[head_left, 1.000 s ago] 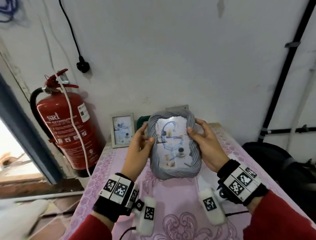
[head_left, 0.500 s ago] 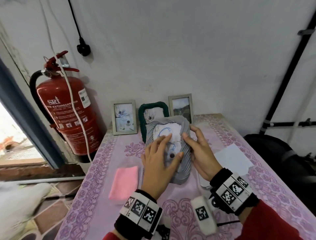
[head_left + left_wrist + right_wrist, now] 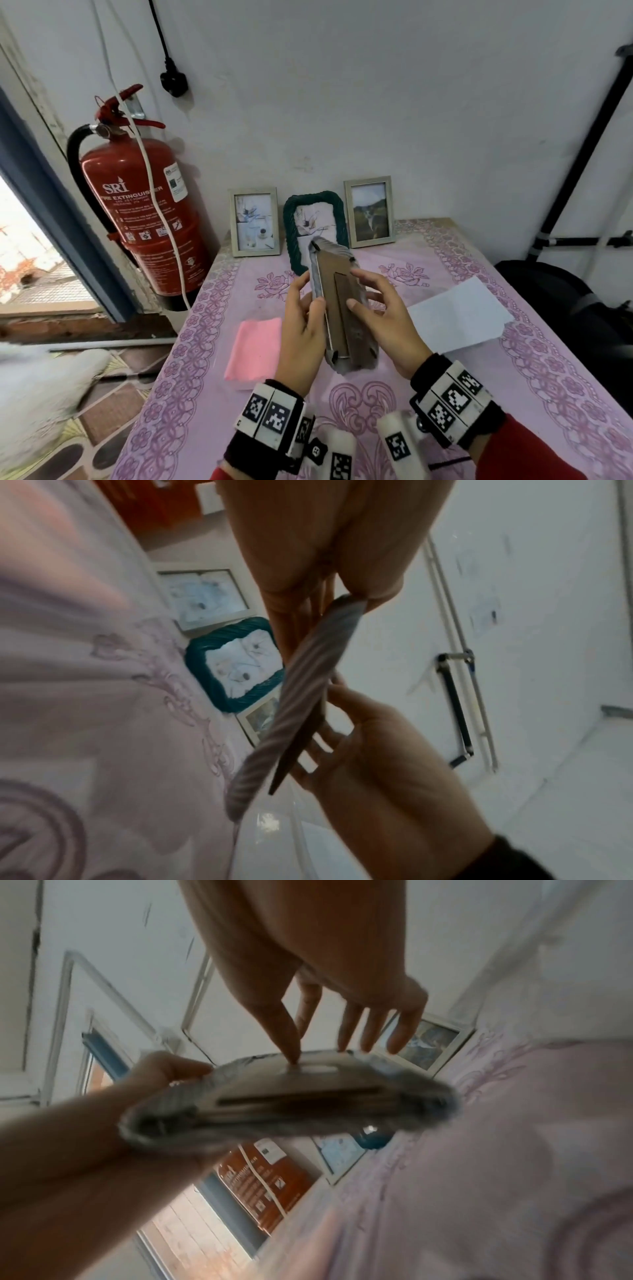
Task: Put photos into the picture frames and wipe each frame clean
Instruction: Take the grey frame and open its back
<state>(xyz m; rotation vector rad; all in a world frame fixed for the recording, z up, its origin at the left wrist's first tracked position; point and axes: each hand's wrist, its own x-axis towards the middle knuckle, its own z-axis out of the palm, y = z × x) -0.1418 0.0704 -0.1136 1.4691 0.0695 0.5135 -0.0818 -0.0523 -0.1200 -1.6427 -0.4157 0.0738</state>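
Since half a second ago we turned the grey frame (image 3: pixel 337 308) over, so its brown backing faces up at picture centre, above the pink tablecloth (image 3: pixel 445 404). Our left hand (image 3: pixel 301 329) grips its left edge. Our right hand (image 3: pixel 383 315) seems to press the backing with straight fingers.
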